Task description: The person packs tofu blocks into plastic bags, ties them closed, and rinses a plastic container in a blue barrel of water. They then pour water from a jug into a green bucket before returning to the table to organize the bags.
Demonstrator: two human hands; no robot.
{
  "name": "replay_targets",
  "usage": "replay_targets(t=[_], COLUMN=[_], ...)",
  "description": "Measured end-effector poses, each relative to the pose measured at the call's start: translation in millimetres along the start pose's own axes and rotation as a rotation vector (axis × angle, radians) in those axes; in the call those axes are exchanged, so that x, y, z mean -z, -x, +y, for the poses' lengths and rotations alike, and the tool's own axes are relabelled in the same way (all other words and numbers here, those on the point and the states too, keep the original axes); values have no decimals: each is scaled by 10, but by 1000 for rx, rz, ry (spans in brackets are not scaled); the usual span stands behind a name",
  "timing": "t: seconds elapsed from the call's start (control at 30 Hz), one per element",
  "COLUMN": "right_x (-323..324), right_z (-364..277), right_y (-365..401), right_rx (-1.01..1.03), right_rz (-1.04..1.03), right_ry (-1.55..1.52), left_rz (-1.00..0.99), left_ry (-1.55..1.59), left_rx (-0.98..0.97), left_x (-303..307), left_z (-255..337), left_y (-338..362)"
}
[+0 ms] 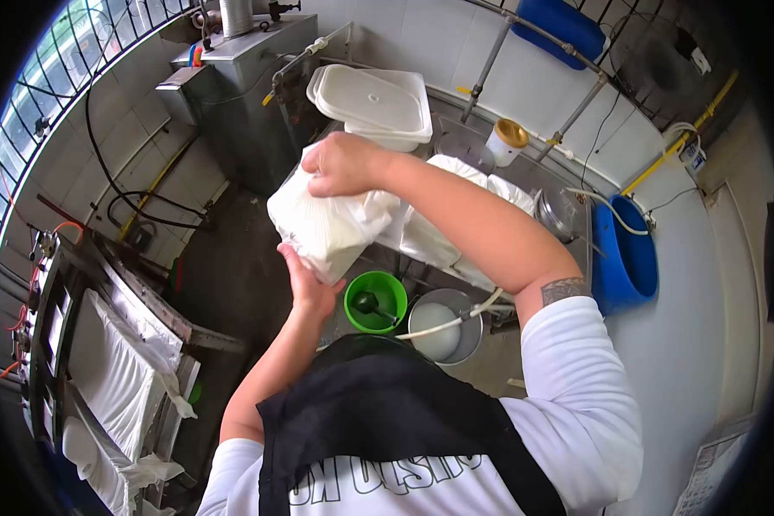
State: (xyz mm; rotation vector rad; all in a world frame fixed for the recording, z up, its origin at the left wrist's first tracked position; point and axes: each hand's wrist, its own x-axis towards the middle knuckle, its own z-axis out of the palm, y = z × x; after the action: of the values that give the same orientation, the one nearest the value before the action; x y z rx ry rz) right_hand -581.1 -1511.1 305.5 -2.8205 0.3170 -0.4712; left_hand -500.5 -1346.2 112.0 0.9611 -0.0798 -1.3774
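Note:
A bulky white bag, with a thin, wrinkled and slightly shiny skin, is held up in front of me. My right hand is closed on its gathered top. From below, my left hand supports the bag's lower side, thumb along the near face and the other fingers mostly hidden. Just right of it, more white wrapped bundles lie on the metal table, partly covered by my right forearm. What fills the bag cannot be made out.
Below the bag stand a green bucket with a dark ladle and a metal pot of whitish liquid, crossed by a hose. Lidded white tubs sit behind. A blue bin is at right, a cloth-draped metal frame at left.

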Motion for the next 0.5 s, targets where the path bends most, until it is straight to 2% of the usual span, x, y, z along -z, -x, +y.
replay_targets(t=[0.1,0.17,0.23,0.3,0.33,0.37,0.4,0.43,0.5], right_x=[251,159,-32,-281,-514,-738,-838,-873,-931], right_z=[493,966,1423,1694,1822,1941,2043,2063,2058], right_y=[-5,49,214,497,685,897,1072,1174,1363], right_rx=[-54,-55,-95,-172,-213,-258,-294,-304,-329], right_rz=[-100,-160,-262,-452,-507,-562,-422,-418,-14], right_ry=[43,67,12,89,167,245,271,261,128], left_rz=[-38,-62,-109,-1,8,-50,-115,-77,42], left_ry=[71,83,-2,-132,-141,-287,-434,-437,-484], left_rx=[-9,29,162,417,432,430,422,424,421], left_x=[-463,-626,-524,-266,-207,-147,-115,-50,131], left_z=[-245,-521,-866,-1216,-1269,-1269,-1215,-1111,-912], left_y=[-566,-926,-1239,-1502,-1448,-1369,-1329,-1291,-1326])
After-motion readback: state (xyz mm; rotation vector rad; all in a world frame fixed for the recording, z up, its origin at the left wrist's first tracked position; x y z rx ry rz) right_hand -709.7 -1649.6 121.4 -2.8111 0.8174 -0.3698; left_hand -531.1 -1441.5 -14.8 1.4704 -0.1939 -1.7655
